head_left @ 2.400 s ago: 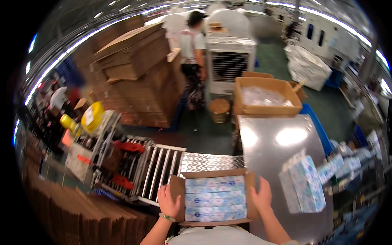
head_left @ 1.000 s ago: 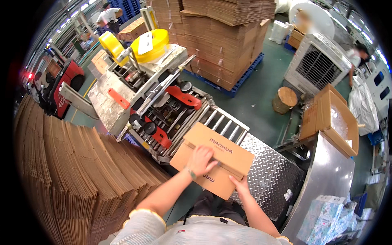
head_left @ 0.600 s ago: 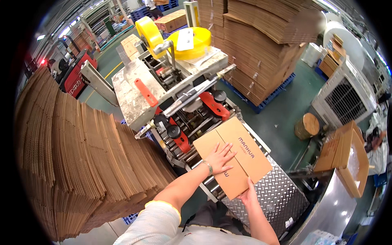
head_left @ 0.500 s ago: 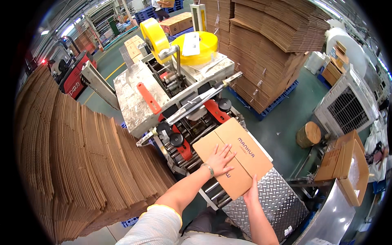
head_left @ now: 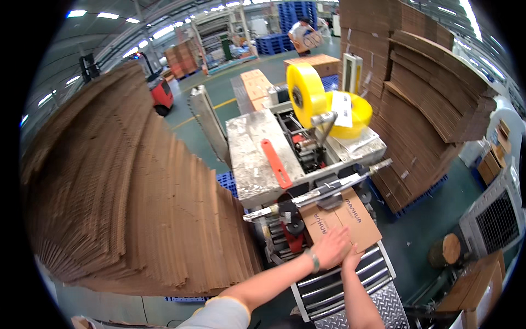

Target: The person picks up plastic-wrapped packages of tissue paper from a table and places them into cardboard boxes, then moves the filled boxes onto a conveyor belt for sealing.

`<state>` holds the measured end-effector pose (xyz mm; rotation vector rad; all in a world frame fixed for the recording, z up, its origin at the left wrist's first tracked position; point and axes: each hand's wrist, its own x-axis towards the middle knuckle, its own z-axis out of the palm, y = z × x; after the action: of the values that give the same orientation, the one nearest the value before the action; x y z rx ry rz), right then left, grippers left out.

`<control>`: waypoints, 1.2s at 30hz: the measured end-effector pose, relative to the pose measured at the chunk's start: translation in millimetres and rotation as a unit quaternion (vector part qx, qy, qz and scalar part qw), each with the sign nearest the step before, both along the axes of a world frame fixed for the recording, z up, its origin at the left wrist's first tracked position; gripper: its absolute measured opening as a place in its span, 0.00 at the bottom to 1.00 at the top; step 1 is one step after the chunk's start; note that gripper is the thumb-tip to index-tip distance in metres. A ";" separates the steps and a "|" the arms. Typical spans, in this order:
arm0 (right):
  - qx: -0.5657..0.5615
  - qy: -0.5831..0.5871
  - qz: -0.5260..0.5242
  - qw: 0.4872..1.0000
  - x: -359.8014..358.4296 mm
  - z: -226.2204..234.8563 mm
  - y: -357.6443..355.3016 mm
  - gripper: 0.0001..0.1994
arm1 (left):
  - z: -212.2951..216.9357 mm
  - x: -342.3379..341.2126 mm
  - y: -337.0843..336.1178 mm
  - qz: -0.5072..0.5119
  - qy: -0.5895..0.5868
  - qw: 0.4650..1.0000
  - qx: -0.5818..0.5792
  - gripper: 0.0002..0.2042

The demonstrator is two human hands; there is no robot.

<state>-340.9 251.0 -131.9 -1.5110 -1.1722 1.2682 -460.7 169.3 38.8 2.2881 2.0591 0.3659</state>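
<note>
At five o'clock in the head view, a closed cardboard box (head_left: 342,223) lies on the roller conveyor (head_left: 350,277), its far end already under the head of the taping machine (head_left: 298,159). Both hands are flat and open, holding nothing: the left hand (head_left: 332,248) presses on the near top of the box, and the right hand (head_left: 353,256) sits just beside it at the box's near edge, touching it. By the look of it, the step in hand is feeding the box into the machine. The next move calls for a straight, even shove toward twelve o'clock, keeping the flaps down and the box square between the side guides, with fingers drawn back before the tape head. Two yellow tape rolls (head_left: 323,98) stand on the machine at one o'clock. At nine o'clock a tall fan of flattened cartons (head_left: 126,197) fills the view; more stacked cardboard (head_left: 422,93) stands at two o'clock.
</note>
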 end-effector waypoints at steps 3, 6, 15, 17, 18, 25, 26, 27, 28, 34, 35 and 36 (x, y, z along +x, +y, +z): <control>-0.029 -0.209 0.234 0.949 2.6 6.5 35.0 0.30 | 62.5 8.0 -101.5 0.011 -0.084 0.992 0.088 0.27; 0.115 -0.151 0.274 0.943 39.5 -31.4 71.9 0.20 | 158.5 1.6 -184.3 0.070 -0.035 0.983 0.163 0.22; -0.134 0.051 0.463 0.875 183.3 -20.7 -113.7 0.12 | 457.9 11.2 -360.3 0.230 0.458 0.763 0.394 0.20; -0.136 0.042 0.505 0.852 221.1 -29.3 -145.1 0.13 | 511.2 11.5 -371.9 0.244 0.428 0.783 0.381 0.22; -0.115 0.048 0.488 0.864 222.4 -39.2 -142.7 0.13 | 535.1 14.2 -371.0 0.230 0.385 0.812 0.373 0.24; -0.156 0.108 0.434 0.881 248.5 11.2 -155.5 0.13 | 552.1 -19.1 -382.0 0.273 0.361 0.869 0.199 0.19; -0.134 0.118 0.427 0.887 268.5 2.6 -147.6 0.13 | 546.6 -19.5 -382.7 0.266 0.368 0.862 0.225 0.17; -0.142 0.101 0.403 0.898 285.3 21.4 -167.3 0.14 | 541.3 -21.9 -398.6 0.273 0.382 0.852 0.232 0.15; -0.116 0.126 0.393 0.904 328.2 -33.4 -116.5 0.18 | 541.7 -25.1 -384.1 0.244 0.375 0.846 0.291 0.13; -0.199 0.146 0.229 0.941 437.5 -18.6 -179.7 0.09 | 546.3 -21.1 -487.5 0.377 0.413 0.705 0.435 0.10; -0.189 0.134 0.193 0.953 437.3 0.8 -202.5 0.07 | 552.1 12.7 -475.9 0.322 0.436 0.688 0.481 0.13; -0.154 0.135 0.197 0.959 435.3 21.0 -208.6 0.07 | 559.6 53.5 -449.6 0.271 0.468 0.694 0.476 0.13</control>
<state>94.3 42.3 -111.0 -1.2938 -1.1650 1.9365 -407.2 -280.3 598.3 2.5103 3.8789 0.3680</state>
